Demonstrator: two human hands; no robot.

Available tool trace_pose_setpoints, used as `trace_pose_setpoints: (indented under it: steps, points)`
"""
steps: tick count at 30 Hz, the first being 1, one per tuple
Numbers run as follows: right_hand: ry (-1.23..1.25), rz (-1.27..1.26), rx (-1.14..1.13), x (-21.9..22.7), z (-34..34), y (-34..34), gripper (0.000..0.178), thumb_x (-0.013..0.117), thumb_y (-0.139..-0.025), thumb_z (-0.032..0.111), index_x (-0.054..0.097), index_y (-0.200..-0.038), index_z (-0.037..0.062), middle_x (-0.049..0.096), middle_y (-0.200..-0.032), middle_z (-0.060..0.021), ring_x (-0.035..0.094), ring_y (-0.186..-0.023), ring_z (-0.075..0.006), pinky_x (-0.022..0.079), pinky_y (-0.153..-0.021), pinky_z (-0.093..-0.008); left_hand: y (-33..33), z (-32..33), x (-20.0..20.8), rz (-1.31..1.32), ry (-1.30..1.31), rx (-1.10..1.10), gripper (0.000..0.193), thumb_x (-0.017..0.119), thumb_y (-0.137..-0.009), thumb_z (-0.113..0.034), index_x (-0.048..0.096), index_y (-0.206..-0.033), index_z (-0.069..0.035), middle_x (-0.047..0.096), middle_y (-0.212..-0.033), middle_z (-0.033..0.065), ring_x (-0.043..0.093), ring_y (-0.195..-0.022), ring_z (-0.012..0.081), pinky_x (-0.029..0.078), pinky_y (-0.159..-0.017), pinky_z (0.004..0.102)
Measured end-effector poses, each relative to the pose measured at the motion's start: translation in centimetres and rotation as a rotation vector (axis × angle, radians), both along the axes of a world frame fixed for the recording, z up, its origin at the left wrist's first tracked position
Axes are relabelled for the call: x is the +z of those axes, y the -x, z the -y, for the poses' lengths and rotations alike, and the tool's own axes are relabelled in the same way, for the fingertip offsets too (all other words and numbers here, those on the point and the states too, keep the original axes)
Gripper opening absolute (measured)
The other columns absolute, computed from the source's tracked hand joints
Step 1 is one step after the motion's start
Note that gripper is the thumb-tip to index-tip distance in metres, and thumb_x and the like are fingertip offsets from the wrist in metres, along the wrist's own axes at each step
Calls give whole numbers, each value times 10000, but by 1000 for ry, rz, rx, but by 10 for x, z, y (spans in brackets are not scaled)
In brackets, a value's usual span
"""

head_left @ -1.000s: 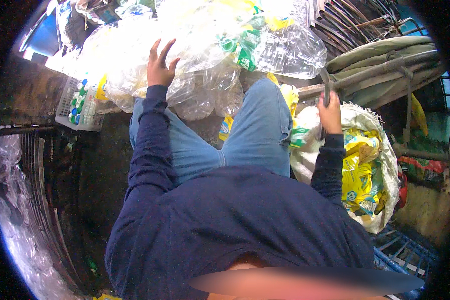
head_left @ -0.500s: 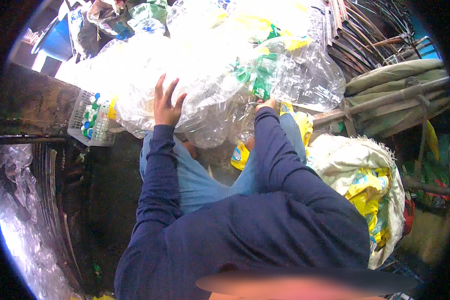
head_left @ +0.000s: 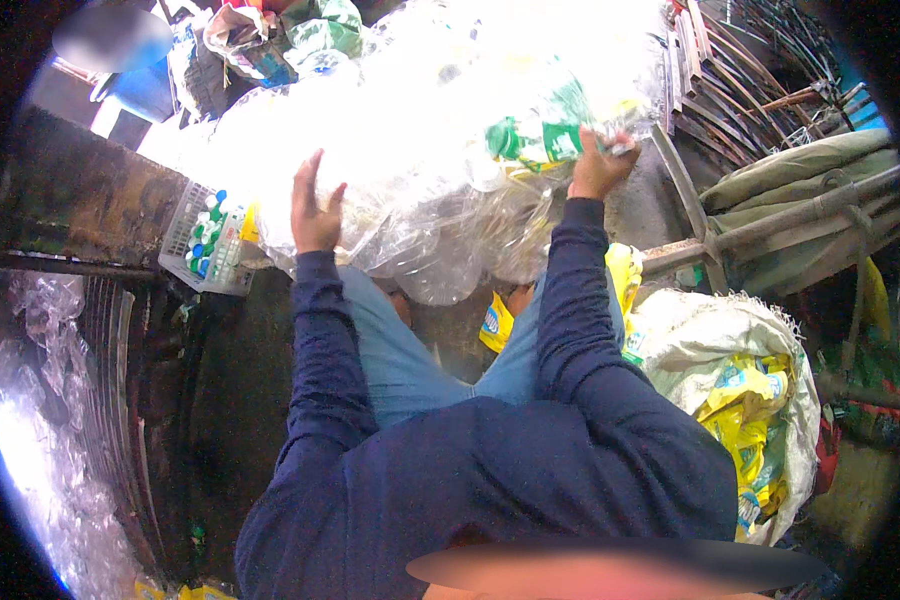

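A heap of clear plastic bottles and film (head_left: 435, 235) lies in front of my knees, its upper part washed out by glare. My left hand (head_left: 316, 212) is open over its left side, fingers spread and holding nothing. At the right edge of the heap, my right hand (head_left: 595, 172) closes on crumpled clear plastic film (head_left: 622, 146). Right beside that hand is a clear bottle with a green label (head_left: 561, 140). Glare hides part of what the fingers grip. A green piece (head_left: 503, 138) shows left of the label.
A white basket (head_left: 186, 250) with bottle caps (head_left: 210, 232) stands at left. At right, a white woven sack (head_left: 670, 332) holds yellow wrappers (head_left: 755, 400). A metal frame (head_left: 705, 243) and rolled cloth (head_left: 790, 170) lie beyond it. Metal strips (head_left: 715, 90) are stacked at the far right.
My right hand has moved right and away from me onto the film. The film's right edge has drawn back leftward, and the green-labelled bottle lies turned. My left hand stays open over the heap.
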State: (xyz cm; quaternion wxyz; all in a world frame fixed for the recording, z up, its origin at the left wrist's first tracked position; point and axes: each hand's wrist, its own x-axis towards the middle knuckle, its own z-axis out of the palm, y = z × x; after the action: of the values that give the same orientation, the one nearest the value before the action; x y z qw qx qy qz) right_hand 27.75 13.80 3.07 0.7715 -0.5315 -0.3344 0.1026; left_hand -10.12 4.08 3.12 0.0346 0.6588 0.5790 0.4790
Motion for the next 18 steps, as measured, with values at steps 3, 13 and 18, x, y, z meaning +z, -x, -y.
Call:
trace_pose_setpoints:
  steps: [3, 13, 18]
  points:
    - [7, 313, 58, 66, 37, 48, 416, 776, -607, 102, 484, -896, 38, 535, -875, -60, 560, -848, -201, 433, -780, -327, 29, 21, 47, 462, 64, 0, 731, 693, -688, 79, 400, -1315, -154, 443, -1296, 77, 507, -1078, 245, 475, -853, 354]
    - [-346, 755, 251, 96, 127, 168, 328, 708, -575, 37, 562, -868, 26, 599, -845, -121, 578, -898, -327, 477, -762, -395, -38, 90, 248, -288, -621, -235, 367, 686, -740, -163, 573, -1050, -4, 585, -1101, 164, 549, -1041, 264, 427, -900, 370]
    - [-248, 668, 378, 75, 135, 174, 355, 755, -647, 132, 598, -946, 24, 618, -973, -113, 567, -955, -314, 465, -817, -394, -98, -49, 243, -727, 77, -147, 537, 708, -684, -399, 578, -1121, -115, 508, -1211, 165, 495, -1122, 305, 430, -922, 388]
